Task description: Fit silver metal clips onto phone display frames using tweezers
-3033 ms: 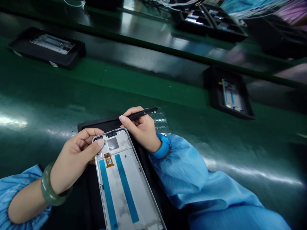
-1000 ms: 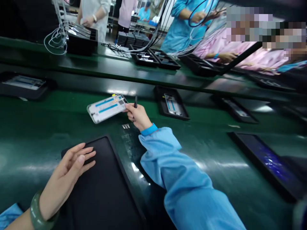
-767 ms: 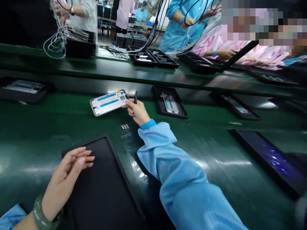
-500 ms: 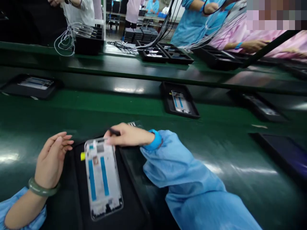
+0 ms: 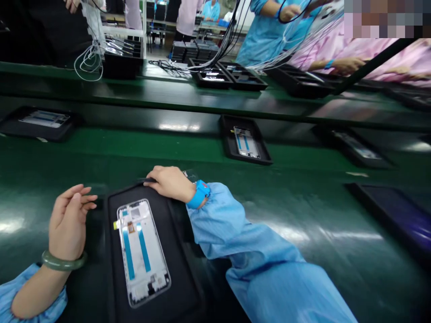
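A phone frame [image 5: 156,251] lies face down in a black tray [image 5: 183,273]. Its silvery back bears two blue strips, and a yellow tab sticks out at its left edge. At the tray's far rim, my right hand [image 5: 171,183] is closed, with a slim black tool [image 5: 150,180] between its fingers; the tool partly blends with the rim behind it. My left hand [image 5: 69,222] hovers left of the tray, fingers loosely spread, holding nothing.
On the green belt beyond stand black trays with phone frames: one at left [image 5: 37,132], one mid-right [image 5: 264,154], one farther right [image 5: 380,159]. A tray with a dark purple panel [image 5: 397,215] lies at right. Cables [image 5: 89,63] and co-workers are behind the raised ledge [image 5: 168,92].
My right hand has let go of the phone frame, which now lies in the tray, and has drawn back to the far rim. The left hand has barely moved.
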Motion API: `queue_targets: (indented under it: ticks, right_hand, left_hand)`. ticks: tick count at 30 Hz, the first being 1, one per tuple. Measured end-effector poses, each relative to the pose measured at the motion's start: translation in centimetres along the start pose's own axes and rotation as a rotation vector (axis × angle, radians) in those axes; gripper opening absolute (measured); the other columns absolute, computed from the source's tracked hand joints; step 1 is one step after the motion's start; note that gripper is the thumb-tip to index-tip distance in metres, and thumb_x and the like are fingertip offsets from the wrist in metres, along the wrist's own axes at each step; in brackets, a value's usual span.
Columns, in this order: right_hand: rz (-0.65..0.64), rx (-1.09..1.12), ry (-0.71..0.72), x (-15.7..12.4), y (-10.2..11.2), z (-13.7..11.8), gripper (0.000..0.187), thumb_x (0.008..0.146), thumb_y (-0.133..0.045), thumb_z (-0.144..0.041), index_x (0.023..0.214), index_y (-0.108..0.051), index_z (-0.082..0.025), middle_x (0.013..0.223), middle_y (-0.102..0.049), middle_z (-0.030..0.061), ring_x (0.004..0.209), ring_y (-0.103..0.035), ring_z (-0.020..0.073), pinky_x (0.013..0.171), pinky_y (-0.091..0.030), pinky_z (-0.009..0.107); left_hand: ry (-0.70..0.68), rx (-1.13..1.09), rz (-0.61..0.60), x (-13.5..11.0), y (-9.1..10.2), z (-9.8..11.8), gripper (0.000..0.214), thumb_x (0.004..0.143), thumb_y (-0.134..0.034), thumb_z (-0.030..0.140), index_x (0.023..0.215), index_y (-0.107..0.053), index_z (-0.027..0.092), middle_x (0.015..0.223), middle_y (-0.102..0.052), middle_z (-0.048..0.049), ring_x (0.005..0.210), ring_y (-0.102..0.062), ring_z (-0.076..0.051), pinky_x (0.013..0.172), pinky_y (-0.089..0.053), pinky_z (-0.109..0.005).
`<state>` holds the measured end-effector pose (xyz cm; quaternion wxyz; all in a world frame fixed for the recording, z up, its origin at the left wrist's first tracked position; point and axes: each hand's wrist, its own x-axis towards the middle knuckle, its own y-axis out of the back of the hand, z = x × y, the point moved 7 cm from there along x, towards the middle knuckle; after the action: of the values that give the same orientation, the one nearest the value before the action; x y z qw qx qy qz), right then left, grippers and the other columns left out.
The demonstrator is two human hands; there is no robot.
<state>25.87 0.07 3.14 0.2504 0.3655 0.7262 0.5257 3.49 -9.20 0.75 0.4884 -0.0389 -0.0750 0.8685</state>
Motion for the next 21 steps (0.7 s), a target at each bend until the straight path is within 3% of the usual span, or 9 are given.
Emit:
queue_targets:
  ticks: [5,8,13,18,21]
  right_hand:
    - [0.183,-0.011,-0.336,0.7,2.9,7.9,0.035,0.091,-0.044,-0.041,0.098,-0.066,-0.015,0.097,-0.067,0.0109,0.093,-0.062,0.0231,0.075,-0.042,0.028]
    - [0.259,-0.012,-0.544,0.4,3.7,12.4,0.036,0.092,-0.042,-0.039,0.092,-0.066,-0.012,0.089,-0.069,0.0110,0.087,-0.064,0.0223,0.072,-0.043,0.027]
    - [0.332,-0.036,-0.737,-0.7,4.2,15.5,0.042,0.094,-0.032,-0.041,0.094,-0.065,-0.015,0.090,-0.068,0.0099,0.089,-0.064,0.0207,0.074,-0.044,0.025]
    - [0.372,-0.176,-0.928,-5.6,6.6,18.3,0.034,0.091,-0.039,-0.029,0.117,-0.055,-0.013,0.118,-0.052,0.0203,0.101,-0.058,0.0293,0.081,-0.044,0.036]
    - [0.278,-0.216,-1.027,-9.7,7.6,21.1,0.031,0.083,-0.051,-0.021,0.110,-0.059,-0.007,0.111,-0.052,0.0247,0.096,-0.060,0.0338,0.077,-0.045,0.042]
  left_hand:
    - [-0.047,-0.042,0.099,1.9,2.4,0.4,0.021,0.074,-0.066,0.022,0.093,-0.061,0.025,0.091,-0.061,0.0049,0.083,-0.059,-0.010,0.071,-0.046,-0.022]
    - [-0.019,-0.038,0.101,2.5,2.9,-0.5,0.016,0.075,-0.065,0.021,0.090,-0.061,0.025,0.088,-0.061,0.0058,0.084,-0.058,-0.010,0.073,-0.046,-0.022]
    - [0.033,0.008,0.051,2.6,2.3,-2.3,0.017,0.074,-0.065,0.022,0.091,-0.060,0.023,0.090,-0.061,0.0028,0.082,-0.059,-0.012,0.071,-0.047,-0.026]
    - [0.038,0.060,0.011,2.5,1.8,-2.4,0.023,0.072,-0.067,0.025,0.094,-0.059,0.022,0.092,-0.060,0.0004,0.081,-0.060,-0.013,0.069,-0.048,-0.026]
    - [0.053,0.077,-0.009,2.3,1.5,-2.5,0.026,0.072,-0.067,0.027,0.095,-0.059,0.021,0.094,-0.060,-0.0006,0.082,-0.060,-0.013,0.070,-0.048,-0.024]
